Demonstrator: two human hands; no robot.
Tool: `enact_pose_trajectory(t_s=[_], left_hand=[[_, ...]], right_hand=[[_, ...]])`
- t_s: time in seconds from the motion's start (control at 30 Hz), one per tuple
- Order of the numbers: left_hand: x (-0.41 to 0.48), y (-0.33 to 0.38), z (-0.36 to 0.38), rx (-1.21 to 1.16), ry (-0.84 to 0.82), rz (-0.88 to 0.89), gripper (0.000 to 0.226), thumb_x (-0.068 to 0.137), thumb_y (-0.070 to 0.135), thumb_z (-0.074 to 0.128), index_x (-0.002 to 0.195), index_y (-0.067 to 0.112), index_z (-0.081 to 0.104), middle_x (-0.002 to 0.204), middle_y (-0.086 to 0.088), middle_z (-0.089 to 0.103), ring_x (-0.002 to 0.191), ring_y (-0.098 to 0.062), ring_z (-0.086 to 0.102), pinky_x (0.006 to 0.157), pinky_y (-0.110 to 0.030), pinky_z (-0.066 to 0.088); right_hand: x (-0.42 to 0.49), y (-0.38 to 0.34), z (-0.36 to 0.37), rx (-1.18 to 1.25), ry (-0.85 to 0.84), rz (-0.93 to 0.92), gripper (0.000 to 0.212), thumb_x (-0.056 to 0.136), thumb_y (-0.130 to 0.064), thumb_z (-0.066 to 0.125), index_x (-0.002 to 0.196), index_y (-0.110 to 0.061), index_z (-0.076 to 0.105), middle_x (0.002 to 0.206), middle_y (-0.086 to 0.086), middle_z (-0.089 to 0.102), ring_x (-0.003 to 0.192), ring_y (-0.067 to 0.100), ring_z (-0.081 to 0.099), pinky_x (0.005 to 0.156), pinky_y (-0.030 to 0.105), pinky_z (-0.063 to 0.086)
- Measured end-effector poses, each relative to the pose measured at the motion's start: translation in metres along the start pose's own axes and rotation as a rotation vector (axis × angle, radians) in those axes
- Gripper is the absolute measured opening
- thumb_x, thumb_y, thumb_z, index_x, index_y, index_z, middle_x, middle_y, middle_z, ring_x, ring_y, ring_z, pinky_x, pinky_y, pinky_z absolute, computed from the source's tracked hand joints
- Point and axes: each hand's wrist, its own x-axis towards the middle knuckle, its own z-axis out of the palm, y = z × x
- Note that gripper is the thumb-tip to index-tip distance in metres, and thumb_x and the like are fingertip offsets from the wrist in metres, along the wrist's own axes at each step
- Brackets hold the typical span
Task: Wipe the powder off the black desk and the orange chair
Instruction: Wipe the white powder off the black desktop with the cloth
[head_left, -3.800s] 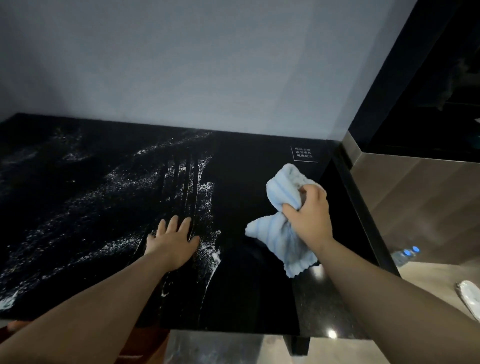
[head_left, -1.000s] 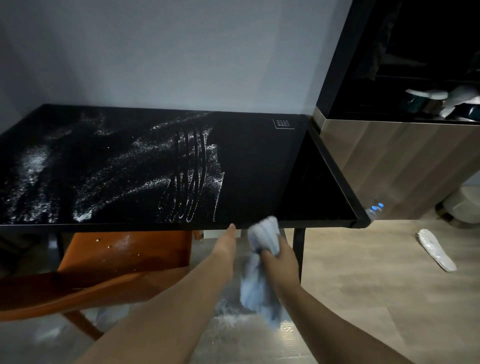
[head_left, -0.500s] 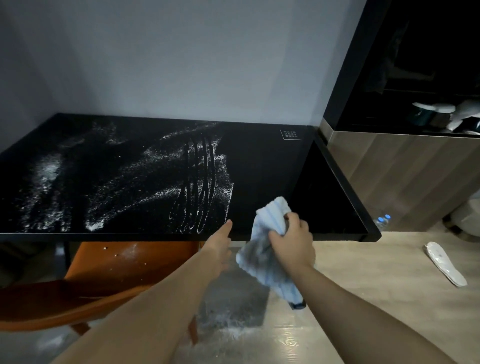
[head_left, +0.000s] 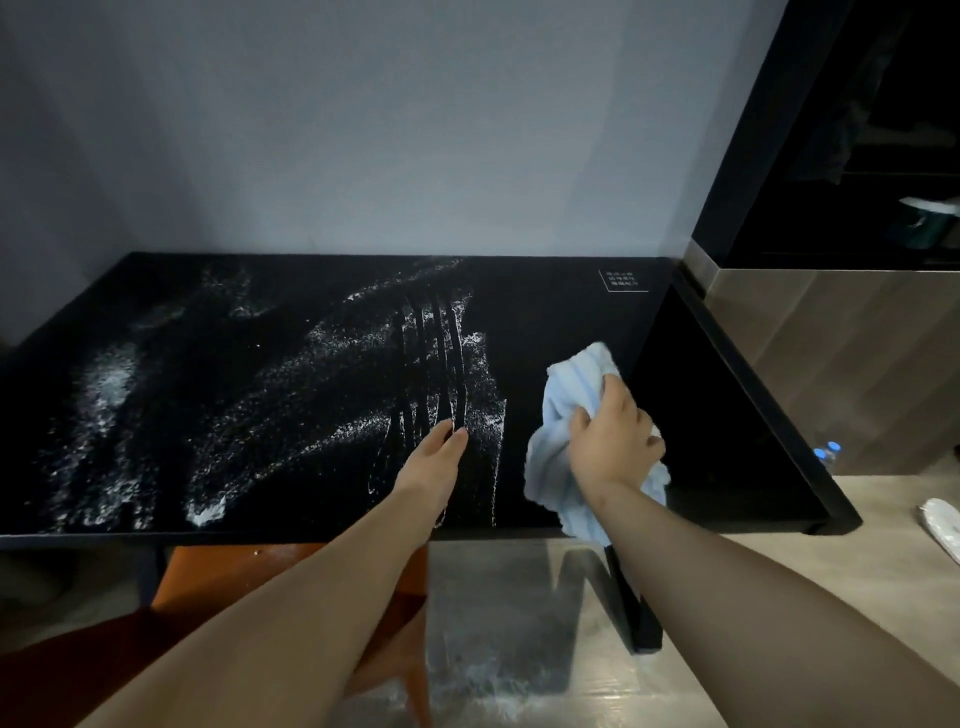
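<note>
- White powder (head_left: 332, 374) covers the left and middle of the black desk (head_left: 717, 415), with finger lines in it.
- The desk runs long, left to right.
- The right hand (head_left: 610, 441) grips the bunched blue cloth (head_left: 566, 395) over the clean right part; before, it was at the front edge.
- The left hand (head_left: 434, 457), fingers straight and together, now reaches the lines.
- The orange chair (head_left: 218, 577) sits under the desk.

The person's left hand (head_left: 434, 457) and right hand (head_left: 610, 441) are bare. The left forearm (head_left: 311, 597) and right forearm (head_left: 753, 587) are likewise uncovered along their full visible length.
</note>
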Motion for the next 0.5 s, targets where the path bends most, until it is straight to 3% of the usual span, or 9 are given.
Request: enact_pose_trajectory(t_s=[0.1,0.17,0.23,0.3,0.37,0.5], left_hand=[[0.020,0.013,-0.001,0.138,0.042,0.089,0.051,0.099,0.043,0.038,0.148,0.038,0.024,0.152,0.006,0.031,0.129,-0.019,0.042,0.097,-0.029,0.036],[0.043,0.025,0.001,0.231,0.082,0.149,0.052,0.099,0.044,0.036,0.148,0.039,0.021,0.151,0.007,0.034,0.097,-0.011,0.056,0.075,-0.021,0.044],[0.074,0.041,0.002,0.306,0.134,0.196,0.052,0.099,0.043,0.035,0.148,0.038,0.019,0.147,0.004,0.039,0.074,-0.013,0.058,0.063,-0.026,0.047],[0.108,0.059,0.003,0.399,0.180,0.213,0.052,0.099,0.042,0.035,0.148,0.038,0.017,0.148,0.002,0.038,0.095,-0.027,0.063,0.066,-0.032,0.050],[0.141,0.075,0.000,0.542,0.209,0.246,0.053,0.099,0.042,0.034,0.149,0.036,0.017,0.154,0.003,0.027,0.108,-0.023,0.059,0.067,-0.029,0.048],[0.203,0.097,-0.017,0.764,0.213,0.253,0.057,0.099,0.044,0.034,0.150,0.034,0.011,0.159,0.004,0.009,0.140,-0.017,0.029,0.100,-0.036,0.043]], right_hand=[[0.040,-0.014,0.006,0.001,0.044,-0.043,0.050,0.095,-0.031,0.049,0.140,-0.016,0.033,0.135,0.006,0.049,0.120,0.029,0.047,0.095,0.047,0.033],[0.075,-0.026,0.017,-0.003,0.046,-0.076,0.049,0.095,-0.032,0.049,0.139,-0.017,0.033,0.135,0.005,0.049,0.119,0.028,0.048,0.095,0.047,0.033],[0.110,-0.039,0.031,0.000,0.032,-0.112,0.048,0.095,-0.032,0.049,0.138,-0.017,0.034,0.133,0.005,0.050,0.118,0.027,0.049,0.096,0.047,0.033],[0.145,-0.052,0.044,0.008,0.006,-0.121,0.046,0.096,-0.031,0.048,0.137,-0.017,0.035,0.132,0.005,0.050,0.117,0.028,0.049,0.097,0.047,0.032],[0.177,-0.065,0.058,-0.003,-0.015,-0.132,0.045,0.096,-0.031,0.048,0.138,-0.018,0.035,0.132,0.006,0.050,0.115,0.028,0.049,0.097,0.047,0.032],[0.234,-0.095,0.087,-0.008,-0.031,-0.183,0.045,0.095,-0.030,0.049,0.137,-0.019,0.037,0.132,0.006,0.050,0.115,0.030,0.049,0.096,0.048,0.032]])
